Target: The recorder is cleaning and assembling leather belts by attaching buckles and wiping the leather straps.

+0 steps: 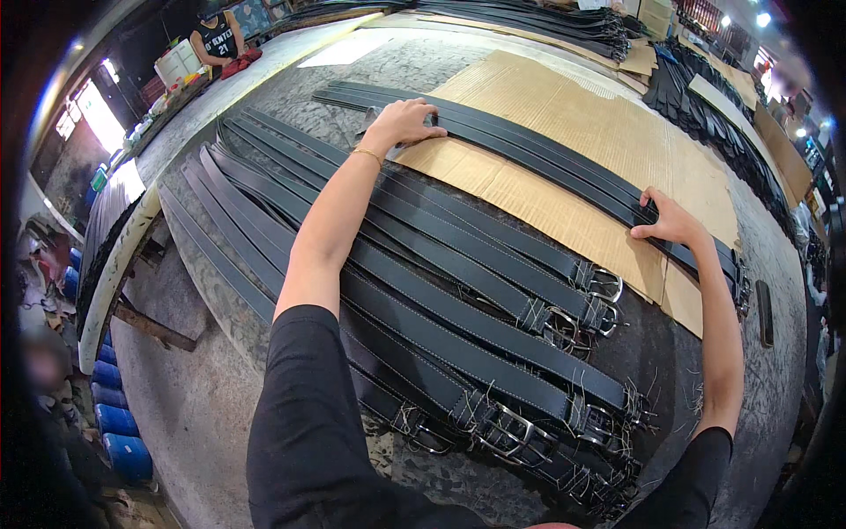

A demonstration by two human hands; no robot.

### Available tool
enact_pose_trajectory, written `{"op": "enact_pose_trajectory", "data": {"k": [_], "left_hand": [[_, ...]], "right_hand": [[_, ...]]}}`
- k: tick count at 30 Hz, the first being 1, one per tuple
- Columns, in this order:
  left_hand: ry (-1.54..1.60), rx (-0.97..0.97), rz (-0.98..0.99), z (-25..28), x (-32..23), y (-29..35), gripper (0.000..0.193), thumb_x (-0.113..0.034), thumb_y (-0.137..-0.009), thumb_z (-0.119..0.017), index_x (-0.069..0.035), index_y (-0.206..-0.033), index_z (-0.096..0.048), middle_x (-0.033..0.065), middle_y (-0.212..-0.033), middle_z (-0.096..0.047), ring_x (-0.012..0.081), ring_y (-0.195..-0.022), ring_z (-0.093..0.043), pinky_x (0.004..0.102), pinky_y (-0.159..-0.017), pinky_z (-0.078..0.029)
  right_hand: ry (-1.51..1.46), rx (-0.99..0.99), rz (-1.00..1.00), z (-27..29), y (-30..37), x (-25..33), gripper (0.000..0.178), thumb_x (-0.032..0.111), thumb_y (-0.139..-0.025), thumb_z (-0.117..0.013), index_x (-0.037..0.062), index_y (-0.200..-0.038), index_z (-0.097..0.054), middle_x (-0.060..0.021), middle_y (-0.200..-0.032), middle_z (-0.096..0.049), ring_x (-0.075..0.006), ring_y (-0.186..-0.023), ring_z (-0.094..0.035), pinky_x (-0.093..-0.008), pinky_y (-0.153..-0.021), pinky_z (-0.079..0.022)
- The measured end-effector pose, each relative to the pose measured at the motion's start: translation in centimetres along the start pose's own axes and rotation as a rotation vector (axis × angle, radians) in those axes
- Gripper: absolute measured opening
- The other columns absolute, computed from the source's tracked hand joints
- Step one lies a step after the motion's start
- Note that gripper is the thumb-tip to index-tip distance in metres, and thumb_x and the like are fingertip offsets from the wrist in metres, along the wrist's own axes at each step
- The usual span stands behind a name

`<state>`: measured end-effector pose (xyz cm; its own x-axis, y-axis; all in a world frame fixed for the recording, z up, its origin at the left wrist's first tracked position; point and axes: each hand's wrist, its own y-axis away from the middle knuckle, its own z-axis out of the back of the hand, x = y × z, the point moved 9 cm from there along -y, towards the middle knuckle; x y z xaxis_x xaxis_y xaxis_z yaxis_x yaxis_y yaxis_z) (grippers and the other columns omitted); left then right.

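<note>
Both hands are pressing flat, fingers spread, on one black belt [538, 159] lying on the cardboard [564, 115]: left hand [407, 122] far end, right hand [667, 220] near the buckles, belt running diagonally upper-left to lower-right.

Bright, even light (window glare far left), fisheye-bent, dark edges

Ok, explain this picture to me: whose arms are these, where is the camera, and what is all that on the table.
One picture, from a wide fisheye camera worn on a person's head, looking down; straight edges bend. The two bare arms are that person's own. The left hand and the right hand both press flat on one row of black leather belts lying across sheets of brown cardboard. Nearer, more black belts with metal buckles lie side by side on the grey table. Neither hand lifts anything. Another person stands at the far end.
</note>
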<state>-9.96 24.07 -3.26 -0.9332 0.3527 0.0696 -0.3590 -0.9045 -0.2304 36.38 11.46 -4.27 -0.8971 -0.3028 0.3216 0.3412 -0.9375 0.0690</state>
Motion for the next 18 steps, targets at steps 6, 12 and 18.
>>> {"op": "enact_pose_trajectory", "data": {"k": [6, 12, 18], "left_hand": [[0.127, -0.095, -0.025, -0.2, 0.4, 0.5, 0.057, -0.057, -0.085, -0.065, -0.014, -0.123, -0.068, 0.0118, -0.126, -0.062, 0.0351, -0.112, -0.062, 0.0426, -0.096, -0.050], [0.187, -0.108, -0.015, 0.2, 0.0, 0.1, 0.055, -0.054, -0.082, -0.070, -0.011, -0.116, -0.072, 0.0113, -0.122, -0.064, 0.0339, -0.110, -0.062, 0.0416, -0.096, -0.049], [0.238, -0.130, -0.060, 0.2, -1.1, -0.1, 0.055, -0.052, -0.081, -0.072, -0.009, -0.115, -0.072, 0.0109, -0.124, -0.063, 0.0340, -0.111, -0.062, 0.0412, -0.096, -0.049]], "right_hand": [[0.014, 0.006, 0.019, 0.0, 0.2, -0.4, 0.075, 0.046, -0.062, -0.086, 0.0061, -0.113, -0.050, -0.0169, -0.107, -0.060, -0.0299, -0.105, -0.057, -0.0383, -0.093, -0.043], [0.017, -0.014, -0.005, 0.7, 0.6, -0.8, 0.073, 0.044, -0.060, -0.087, 0.0082, -0.114, -0.052, -0.0152, -0.108, -0.062, -0.0300, -0.105, -0.058, -0.0387, -0.093, -0.044], [-0.049, -0.043, -0.024, 0.3, 0.5, -0.1, 0.069, 0.041, -0.062, -0.086, 0.0077, -0.113, -0.053, -0.0137, -0.111, -0.061, -0.0290, -0.107, -0.057, -0.0374, -0.096, -0.043]]}}
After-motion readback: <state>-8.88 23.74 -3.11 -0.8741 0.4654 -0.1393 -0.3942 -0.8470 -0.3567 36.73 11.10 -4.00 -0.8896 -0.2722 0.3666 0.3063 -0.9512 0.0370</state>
